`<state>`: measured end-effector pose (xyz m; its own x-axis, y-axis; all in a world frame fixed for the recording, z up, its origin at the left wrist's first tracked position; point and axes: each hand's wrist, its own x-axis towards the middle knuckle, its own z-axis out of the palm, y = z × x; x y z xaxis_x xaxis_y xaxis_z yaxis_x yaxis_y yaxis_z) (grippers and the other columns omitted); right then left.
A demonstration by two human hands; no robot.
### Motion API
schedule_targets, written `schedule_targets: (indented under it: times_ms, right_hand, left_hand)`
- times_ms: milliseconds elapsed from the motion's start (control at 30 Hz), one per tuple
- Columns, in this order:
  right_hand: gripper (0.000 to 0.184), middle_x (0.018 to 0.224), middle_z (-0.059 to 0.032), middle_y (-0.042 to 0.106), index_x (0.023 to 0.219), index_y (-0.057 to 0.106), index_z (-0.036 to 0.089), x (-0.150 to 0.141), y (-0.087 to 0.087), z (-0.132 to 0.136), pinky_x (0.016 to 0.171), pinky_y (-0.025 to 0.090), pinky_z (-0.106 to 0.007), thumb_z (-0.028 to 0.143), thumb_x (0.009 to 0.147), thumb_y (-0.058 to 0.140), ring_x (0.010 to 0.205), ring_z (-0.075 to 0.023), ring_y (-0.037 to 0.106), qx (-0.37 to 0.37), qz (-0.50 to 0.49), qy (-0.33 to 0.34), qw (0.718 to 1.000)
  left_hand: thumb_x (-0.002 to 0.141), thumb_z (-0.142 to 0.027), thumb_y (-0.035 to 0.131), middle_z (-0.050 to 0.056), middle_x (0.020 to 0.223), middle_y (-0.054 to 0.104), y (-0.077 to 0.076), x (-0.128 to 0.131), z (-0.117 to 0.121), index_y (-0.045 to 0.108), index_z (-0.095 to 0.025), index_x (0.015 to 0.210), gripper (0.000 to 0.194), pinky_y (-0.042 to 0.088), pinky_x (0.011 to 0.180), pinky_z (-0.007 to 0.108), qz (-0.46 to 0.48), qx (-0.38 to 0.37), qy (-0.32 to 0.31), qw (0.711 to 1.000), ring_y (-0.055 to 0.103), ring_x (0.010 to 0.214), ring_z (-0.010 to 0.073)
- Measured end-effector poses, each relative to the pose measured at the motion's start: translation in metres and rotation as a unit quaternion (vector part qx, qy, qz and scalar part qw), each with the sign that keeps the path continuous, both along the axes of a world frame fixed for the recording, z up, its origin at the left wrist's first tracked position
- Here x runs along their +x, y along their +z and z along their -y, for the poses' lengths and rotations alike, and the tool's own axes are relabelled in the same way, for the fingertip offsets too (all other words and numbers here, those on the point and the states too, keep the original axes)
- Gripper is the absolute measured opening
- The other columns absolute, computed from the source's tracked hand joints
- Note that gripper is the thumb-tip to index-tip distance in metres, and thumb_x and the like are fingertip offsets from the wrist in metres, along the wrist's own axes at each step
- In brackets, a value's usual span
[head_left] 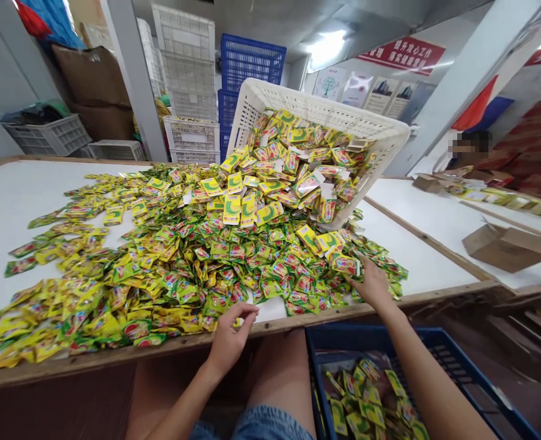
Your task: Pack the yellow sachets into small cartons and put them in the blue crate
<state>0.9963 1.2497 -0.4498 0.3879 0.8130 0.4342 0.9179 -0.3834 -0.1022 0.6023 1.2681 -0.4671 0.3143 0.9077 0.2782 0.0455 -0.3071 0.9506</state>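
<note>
"How's your grip?"

"On my right hand point(371, 282), thumb and fingers close round the end of a small yellow box point(345, 265), over the pile. The fingertips of my left hand point(230, 336) press together at the front edge of the worktop point(401, 235); I can't tell whether they pinch anything."

"And around you?"

"Packets point(219, 250) heap just beyond both hands. Past them a tilted white basket point(382, 159), crammed with yellow boxes point(232, 209), blocks the middle. A blue crate point(478, 371) sits below my right forearm; a cardboard carton point(508, 247) stands well off rightward."
</note>
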Motion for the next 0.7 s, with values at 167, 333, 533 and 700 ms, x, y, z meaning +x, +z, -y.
schedule_targets:
  times_ms: [167,333,533,700]
  right_hand:
    - [0.046,0.110,-0.0147,0.056,0.114,0.047,0.015,0.003,-0.008,-0.029,0.082,0.034,-0.044,0.033,0.072,0.055,0.101,-0.0308,0.049,-0.010,0.015,0.000,1.000]
    - [0.047,0.100,-0.0133,0.057,0.110,0.049,0.014,-0.076,0.013,-0.008,0.081,0.035,-0.042,0.040,0.072,0.057,0.094,-0.0290,0.051,0.075,0.010,0.087,0.993]
    - [0.032,0.092,-0.0053,0.061,0.098,0.059,0.021,-0.211,0.058,0.028,0.074,0.041,-0.030,0.040,0.073,0.063,0.086,-0.0213,0.055,-0.137,-0.186,0.412,0.881]
    - [0.022,0.087,-0.0030,0.063,0.100,0.060,0.021,-0.220,0.039,-0.006,0.075,0.040,-0.028,0.033,0.088,0.045,0.081,-0.0164,0.056,-0.115,-0.257,0.428,0.859]
  left_hand:
    - [0.082,-0.028,0.052,0.005,0.082,0.066,-0.002,-0.015,0.004,0.064,-0.019,0.087,0.016,0.047,0.074,0.029,-0.048,-0.008,-0.001,0.999,0.061,0.078,0.0186]
    - [0.082,-0.021,0.051,0.009,0.114,0.059,0.002,-0.022,0.006,0.052,-0.022,0.117,0.035,0.041,0.093,0.039,-0.142,0.125,0.075,0.979,0.054,0.106,0.0234]
    - [0.079,-0.011,0.050,0.009,0.120,0.059,0.027,0.001,0.012,0.050,-0.022,0.122,0.045,0.025,0.105,0.048,-0.314,0.265,-0.058,0.910,0.051,0.113,0.0241]
    - [0.079,-0.019,0.053,0.008,0.110,0.065,0.021,-0.028,0.010,0.062,-0.021,0.109,0.032,0.043,0.089,0.037,-0.316,0.082,-0.035,0.945,0.058,0.101,0.0245]
